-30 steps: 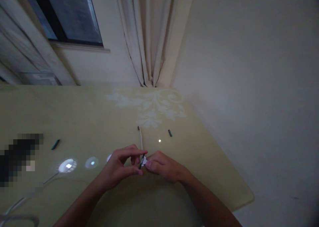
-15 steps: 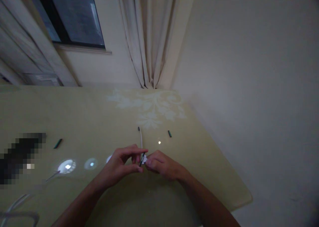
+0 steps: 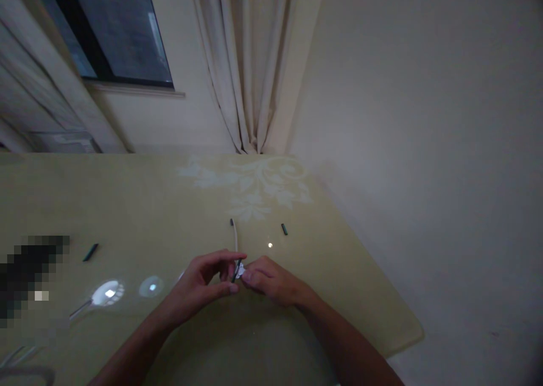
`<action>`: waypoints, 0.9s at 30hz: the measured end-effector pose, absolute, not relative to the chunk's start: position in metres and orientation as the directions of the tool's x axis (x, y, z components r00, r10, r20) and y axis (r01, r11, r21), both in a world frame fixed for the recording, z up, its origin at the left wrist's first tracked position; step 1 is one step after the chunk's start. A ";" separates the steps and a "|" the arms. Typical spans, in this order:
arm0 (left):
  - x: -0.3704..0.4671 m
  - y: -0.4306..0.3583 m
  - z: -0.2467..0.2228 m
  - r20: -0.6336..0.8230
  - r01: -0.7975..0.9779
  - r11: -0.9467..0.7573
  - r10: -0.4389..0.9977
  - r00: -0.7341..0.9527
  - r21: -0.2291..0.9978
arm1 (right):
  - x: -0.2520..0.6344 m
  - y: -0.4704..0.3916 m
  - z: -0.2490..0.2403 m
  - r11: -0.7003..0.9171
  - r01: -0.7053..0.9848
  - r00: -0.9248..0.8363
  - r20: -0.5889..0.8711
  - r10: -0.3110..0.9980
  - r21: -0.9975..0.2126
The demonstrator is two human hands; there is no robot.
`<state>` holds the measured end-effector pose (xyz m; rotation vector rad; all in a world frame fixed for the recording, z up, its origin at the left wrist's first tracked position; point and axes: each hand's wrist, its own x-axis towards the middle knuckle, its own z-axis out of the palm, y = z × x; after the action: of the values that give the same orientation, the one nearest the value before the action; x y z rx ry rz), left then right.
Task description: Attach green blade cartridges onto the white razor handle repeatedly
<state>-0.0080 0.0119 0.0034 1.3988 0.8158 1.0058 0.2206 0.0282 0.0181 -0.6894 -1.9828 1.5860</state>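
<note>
My left hand pinches a slim dark strip by its two ends, between thumb and index finger. My right hand is closed on a small crumpled white piece, perhaps tissue or cloth, pressed against the strip's right face. Just beyond the hands lies a thin white stick with a dark head, like a toothbrush; its near end is hidden behind my left hand. Farther right rests a short dark strip with a greenish tint. A similar dark strip lies on the left side.
The glossy pale table has its right edge slanting near the wall. A blurred-out dark object and pale cables are at the left. Curtains and a window stand behind the table.
The view has shifted slightly, so the scene sits a little farther left. Both hands keep the same grip, the white piece still against the dark strip.
</note>
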 end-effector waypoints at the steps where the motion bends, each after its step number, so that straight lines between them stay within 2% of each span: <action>1: -0.008 0.011 0.003 0.106 -0.080 -0.082 0.916 0.386 0.993 | 0.221 0.028 0.018 0.192 0.080 -0.739 0.071 0.670 -0.978; 10: -0.005 0.010 0.004 0.116 -0.090 -0.090 0.931 0.346 0.992 | 0.221 0.030 0.011 0.189 0.072 -0.736 0.075 0.673 -0.979; 19: -0.008 0.012 0.014 0.098 -0.118 -0.077 0.978 0.184 0.990 | 0.219 0.033 0.009 0.252 0.069 -0.631 0.153 0.761 -0.965; 27: -0.008 0.014 0.012 0.069 -0.133 -0.038 0.969 0.235 0.990 | 0.218 0.034 0.005 0.277 0.117 -0.587 0.159 0.794 -0.954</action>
<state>-0.0077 0.0143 0.0116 1.2589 0.9128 1.1256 0.2181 0.0341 0.0047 -0.8183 -1.9037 1.3432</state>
